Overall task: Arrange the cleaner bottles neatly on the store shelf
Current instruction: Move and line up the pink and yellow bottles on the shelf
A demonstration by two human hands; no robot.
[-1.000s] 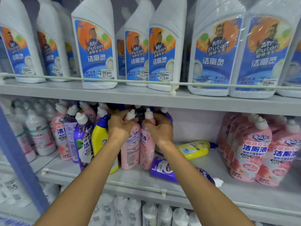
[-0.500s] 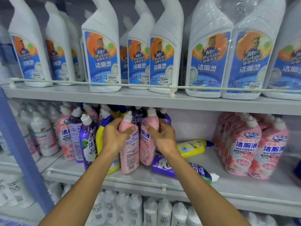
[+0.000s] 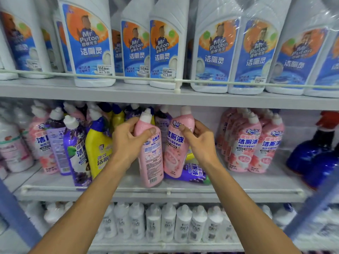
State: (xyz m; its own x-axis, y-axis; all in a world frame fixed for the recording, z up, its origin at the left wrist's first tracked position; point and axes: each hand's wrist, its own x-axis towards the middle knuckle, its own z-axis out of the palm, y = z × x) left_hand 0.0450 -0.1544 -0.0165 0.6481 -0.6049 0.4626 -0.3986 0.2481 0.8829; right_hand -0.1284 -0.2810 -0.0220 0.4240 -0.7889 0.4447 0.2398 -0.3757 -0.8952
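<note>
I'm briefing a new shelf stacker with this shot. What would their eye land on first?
Two hands meet at the centre of the middle shelf: the left hand grips the left pink bottle and the right hand holds the right pink bottle. Just behind them a purple bottle lies on its side. Big white bottles with blue labels line the top shelf.

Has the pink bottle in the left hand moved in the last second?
Yes. The pink plastic cleaner bottle has come forward, its base now nearer the white front shelf rail.
</note>
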